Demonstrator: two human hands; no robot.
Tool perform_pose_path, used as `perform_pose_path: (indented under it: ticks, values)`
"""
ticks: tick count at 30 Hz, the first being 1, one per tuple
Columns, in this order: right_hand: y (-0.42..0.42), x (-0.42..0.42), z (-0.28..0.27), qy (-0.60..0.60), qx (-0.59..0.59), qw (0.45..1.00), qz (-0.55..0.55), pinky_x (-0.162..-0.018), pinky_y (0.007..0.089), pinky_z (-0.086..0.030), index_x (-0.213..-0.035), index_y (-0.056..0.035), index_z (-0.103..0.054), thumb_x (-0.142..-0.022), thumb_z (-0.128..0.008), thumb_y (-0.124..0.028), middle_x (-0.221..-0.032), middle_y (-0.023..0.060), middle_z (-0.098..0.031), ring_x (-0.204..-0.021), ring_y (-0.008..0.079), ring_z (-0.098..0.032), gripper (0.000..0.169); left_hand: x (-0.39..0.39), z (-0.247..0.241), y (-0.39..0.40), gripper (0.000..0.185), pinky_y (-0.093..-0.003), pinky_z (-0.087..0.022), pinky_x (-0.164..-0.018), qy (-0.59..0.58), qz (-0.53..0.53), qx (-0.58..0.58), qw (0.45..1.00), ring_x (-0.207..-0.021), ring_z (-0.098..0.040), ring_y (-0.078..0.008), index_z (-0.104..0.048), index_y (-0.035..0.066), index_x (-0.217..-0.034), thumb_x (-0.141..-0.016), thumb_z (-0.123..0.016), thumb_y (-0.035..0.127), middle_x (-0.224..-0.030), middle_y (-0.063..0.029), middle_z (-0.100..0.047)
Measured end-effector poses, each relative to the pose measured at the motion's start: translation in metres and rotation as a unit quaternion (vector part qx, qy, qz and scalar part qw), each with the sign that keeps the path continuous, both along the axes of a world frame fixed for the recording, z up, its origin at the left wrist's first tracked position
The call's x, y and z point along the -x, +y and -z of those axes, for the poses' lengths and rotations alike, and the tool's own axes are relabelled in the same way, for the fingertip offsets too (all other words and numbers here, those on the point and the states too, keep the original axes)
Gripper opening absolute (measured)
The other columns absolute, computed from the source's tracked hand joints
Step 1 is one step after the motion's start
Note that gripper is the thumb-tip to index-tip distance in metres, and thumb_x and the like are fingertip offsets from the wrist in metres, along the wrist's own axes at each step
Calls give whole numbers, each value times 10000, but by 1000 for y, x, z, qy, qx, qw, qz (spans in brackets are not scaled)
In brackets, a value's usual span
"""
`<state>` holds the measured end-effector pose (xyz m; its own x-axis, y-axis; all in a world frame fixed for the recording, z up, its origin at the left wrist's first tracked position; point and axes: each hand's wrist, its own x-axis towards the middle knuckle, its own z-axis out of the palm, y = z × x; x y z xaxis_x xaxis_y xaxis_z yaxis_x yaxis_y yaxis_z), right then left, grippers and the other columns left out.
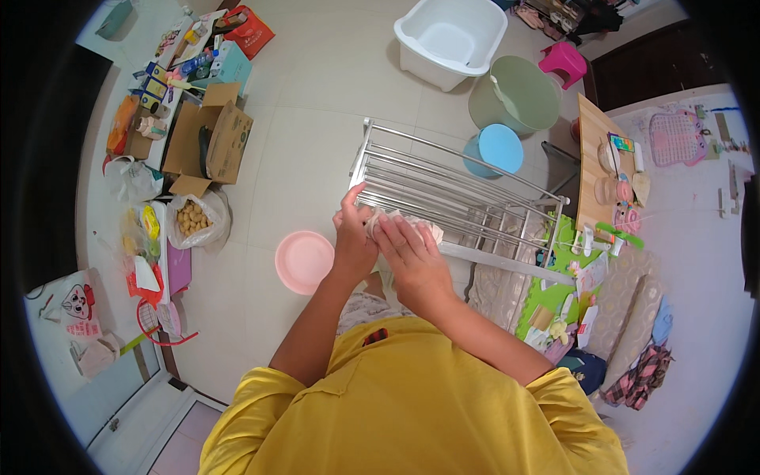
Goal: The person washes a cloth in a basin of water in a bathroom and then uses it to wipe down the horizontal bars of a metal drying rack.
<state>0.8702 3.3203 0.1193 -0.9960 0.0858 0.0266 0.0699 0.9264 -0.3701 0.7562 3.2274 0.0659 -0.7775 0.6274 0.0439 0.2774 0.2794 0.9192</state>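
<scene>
A metal rack of parallel tubes [457,160] stands before me, its near side edged by a flat bar. My right hand [409,246] lies with its fingers stretched over a pale, crumpled cloth [436,230], pressing it at the near left part of the rack. At the rack's left end is my left hand [355,228], with one finger pointing up by the corner and the others partly hidden. Whether it grips the frame cannot be made out. To the left of my hands, a pink plastic basin [304,262] rests on the tiled floor.
Beyond the rack stand a light blue bucket [500,148], a large green tub [534,98] and a white plastic tub [451,35]. At left are an open cardboard box [228,142] and a bag of potatoes [199,219]. A wooden table [585,160] stands right.
</scene>
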Motion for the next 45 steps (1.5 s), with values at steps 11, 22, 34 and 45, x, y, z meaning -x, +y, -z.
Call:
perform_pose_path:
  ticks: [11,22,34,45]
  values:
    - [29,-49,-5,-4,60,996,61,-1084,487,-285,-1353,-110,-447,-684,-608,37,-1447,106,-347,-1325,326,-329,704,1,10,-6,573,-242,-403,-728,-41,-2,16,999,-691,-462,-131,-462,62,-1190,-685,-424,-204,-773,-19,-475]
    - [21,-41,-14,-9,12,1000,5,-1066,581,-229,-1336,20,-414,-614,-633,25,-1452,89,-303,-1280,353,-336,755,39,-2,-23,296,-263,-500,-771,-75,187,-2,980,-845,-604,-159,-637,34,-955,-687,-731,-47,-919,-49,-592]
    - [-1,14,-14,-39,-12,999,-22,-1053,531,-274,-1374,-64,-381,-646,-652,3,-1480,107,-286,-1303,362,-326,779,53,9,-24,242,-312,-508,-769,-144,220,-25,964,-812,-613,-217,-640,11,-956,-714,-656,25,-892,-103,-607]
    - [5,-28,-23,-35,-31,998,41,-1078,535,-269,-1396,-98,-359,-618,-661,12,-1469,153,-278,-1308,390,-309,842,61,-2,-22,287,-311,-499,-787,-158,270,45,949,-846,-640,-213,-622,-13,-953,-719,-741,101,-895,-102,-615]
